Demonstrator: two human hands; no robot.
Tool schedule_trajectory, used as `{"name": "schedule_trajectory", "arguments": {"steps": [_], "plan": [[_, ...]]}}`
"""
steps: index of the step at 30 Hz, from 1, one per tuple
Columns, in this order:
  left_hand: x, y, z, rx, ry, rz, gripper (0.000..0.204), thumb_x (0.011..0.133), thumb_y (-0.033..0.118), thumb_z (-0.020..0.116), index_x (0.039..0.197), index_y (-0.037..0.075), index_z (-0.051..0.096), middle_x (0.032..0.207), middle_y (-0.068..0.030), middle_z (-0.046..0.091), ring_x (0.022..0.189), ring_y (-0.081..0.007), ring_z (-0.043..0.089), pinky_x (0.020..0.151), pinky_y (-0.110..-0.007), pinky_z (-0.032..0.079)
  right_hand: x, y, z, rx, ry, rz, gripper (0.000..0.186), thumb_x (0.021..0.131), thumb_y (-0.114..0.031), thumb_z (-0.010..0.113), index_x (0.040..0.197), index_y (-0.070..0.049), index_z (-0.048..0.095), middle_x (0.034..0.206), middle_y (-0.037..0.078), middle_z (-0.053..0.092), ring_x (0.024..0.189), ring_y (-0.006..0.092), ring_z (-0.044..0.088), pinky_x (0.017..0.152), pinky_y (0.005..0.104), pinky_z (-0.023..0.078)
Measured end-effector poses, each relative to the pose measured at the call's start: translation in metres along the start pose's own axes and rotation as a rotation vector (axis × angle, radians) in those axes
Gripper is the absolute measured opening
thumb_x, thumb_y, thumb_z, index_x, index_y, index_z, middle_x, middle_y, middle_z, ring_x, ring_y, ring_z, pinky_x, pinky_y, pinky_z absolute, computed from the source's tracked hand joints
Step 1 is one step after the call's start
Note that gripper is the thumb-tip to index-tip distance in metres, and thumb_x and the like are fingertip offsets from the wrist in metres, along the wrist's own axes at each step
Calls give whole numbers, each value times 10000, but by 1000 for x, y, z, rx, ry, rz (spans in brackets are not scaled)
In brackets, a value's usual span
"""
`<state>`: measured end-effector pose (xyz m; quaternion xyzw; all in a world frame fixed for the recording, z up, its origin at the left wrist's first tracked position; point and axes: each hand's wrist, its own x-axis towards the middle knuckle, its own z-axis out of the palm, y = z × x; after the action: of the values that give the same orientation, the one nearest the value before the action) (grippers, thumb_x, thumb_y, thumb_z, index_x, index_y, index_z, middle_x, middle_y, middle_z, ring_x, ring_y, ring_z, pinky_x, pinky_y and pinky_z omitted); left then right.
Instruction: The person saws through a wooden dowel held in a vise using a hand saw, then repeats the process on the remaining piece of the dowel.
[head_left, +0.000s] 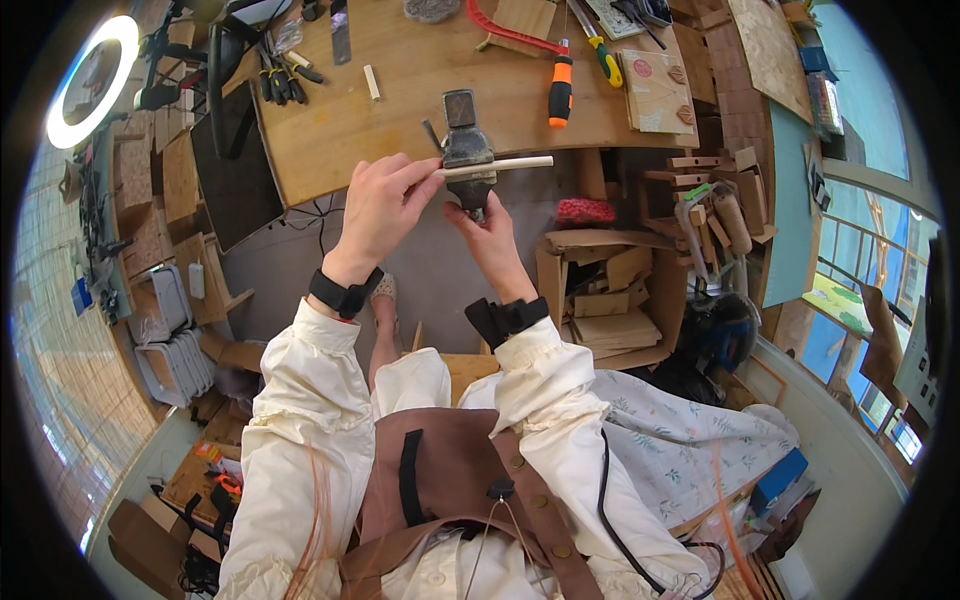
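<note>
Workbench (320, 130): 1 vise (467, 146) at its near edge. Left hand (385, 203): left of the vise, fingertips pinched together on 1 pale rod (527, 162). Right hand (490, 238): at the vise's near end; grip cannot be determined. Rod: crosswise over the vise, projecting right.

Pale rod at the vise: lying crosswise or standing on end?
Crosswise: the pale rod stretches sideways across the vise, one end at the left hand. Whether it's clamped, I cannot tell.
</note>
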<state>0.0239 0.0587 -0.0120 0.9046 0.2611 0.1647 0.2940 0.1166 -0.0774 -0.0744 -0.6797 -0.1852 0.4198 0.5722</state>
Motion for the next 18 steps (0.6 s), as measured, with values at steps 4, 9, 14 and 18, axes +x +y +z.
{"name": "schedule_trajectory", "arguments": {"steps": [4, 9, 14, 18], "plan": [[4, 0, -4, 28, -3, 20, 161, 879, 223, 652, 985, 127, 725, 674, -28, 541, 693, -223, 550, 642, -359, 354, -2, 16, 22, 773, -38, 140, 302, 829, -153, 765, 1031, -64, 559, 964, 1, 608, 788, 66, 543, 718, 251, 470], [4, -4, -9, 39, -63, -5, 213, 852, 251, 669, 1021, 131, 718, 728, -32, 573, 760, -226, 581, 683, -361, 374, 8, 39, -38, -393, 37, -223, 194, 822, 3, 615, 1000, -29, 543, 945, 93, 604, 795, 233, 598, 739, 324, 487], [7, 21, -16, 194, -168, 97, 795, 676, 380, 794, 1395, 259, 475, 1061, -69, 587, 915, -233, 586, 802, -375, 406, 54, -50, -128, -565, 448, -246, 120, 820, -11, 586, 926, -15, 531, 878, 137, 573, 831, 307, 578, 774, 405, 476], [17, 32, 1, 377, -226, 187, 904, 620, 310, 814, 1432, 352, 420, 1393, -94, 445, 1003, -249, 565, 856, -375, 464, 100, -70, -141, -737, 326, -368, 196, 824, -65, 630, 976, -14, 517, 902, 156, 574, 850, 324, 572, 789, 421, 472]]}}
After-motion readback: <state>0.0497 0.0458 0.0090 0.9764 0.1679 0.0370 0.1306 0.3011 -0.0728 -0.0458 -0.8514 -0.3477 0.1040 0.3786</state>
